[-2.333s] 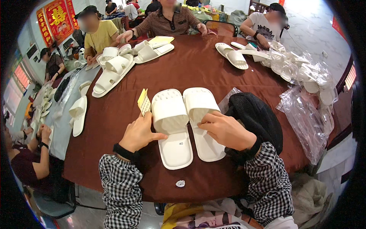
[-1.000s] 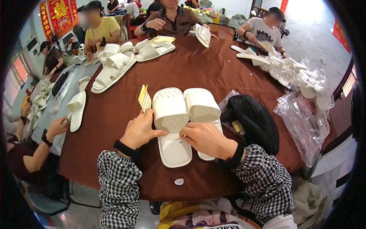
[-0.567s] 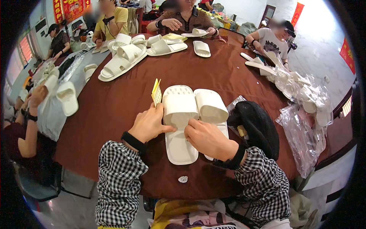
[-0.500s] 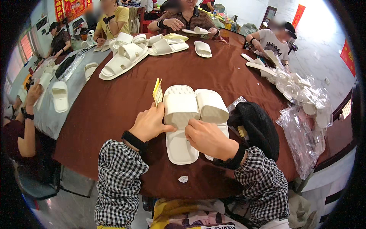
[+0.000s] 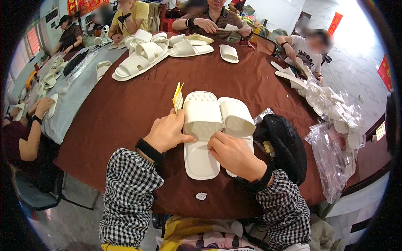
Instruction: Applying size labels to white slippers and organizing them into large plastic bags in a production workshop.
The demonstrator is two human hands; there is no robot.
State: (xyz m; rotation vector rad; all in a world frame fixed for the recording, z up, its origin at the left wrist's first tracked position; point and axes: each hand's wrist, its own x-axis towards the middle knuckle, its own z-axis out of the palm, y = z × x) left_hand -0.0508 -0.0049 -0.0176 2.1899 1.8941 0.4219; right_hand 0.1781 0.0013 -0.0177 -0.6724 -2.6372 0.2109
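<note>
Two white slide slippers lie side by side on the brown tablecloth (image 5: 125, 121) in front of me. My left hand (image 5: 167, 131) grips the left slipper (image 5: 202, 125) at its strap edge, with a yellow paper tag (image 5: 178, 97) standing just above the fingers. My right hand (image 5: 232, 152) rests over the heel part of the right slipper (image 5: 236, 117), fingers touching both soles. Both forearms wear black-and-white checked sleeves.
A black mesh bag (image 5: 282, 144) lies right of the slippers. Clear plastic bags (image 5: 335, 146) pile at the right edge. More white slippers (image 5: 140, 60) lie across the far side, where several people sit working. A small white sticker (image 5: 201, 195) lies near me.
The view has shifted, so the pair sits more central. My hands stay on the two slippers; my right hand has slid left onto the soles between them.
</note>
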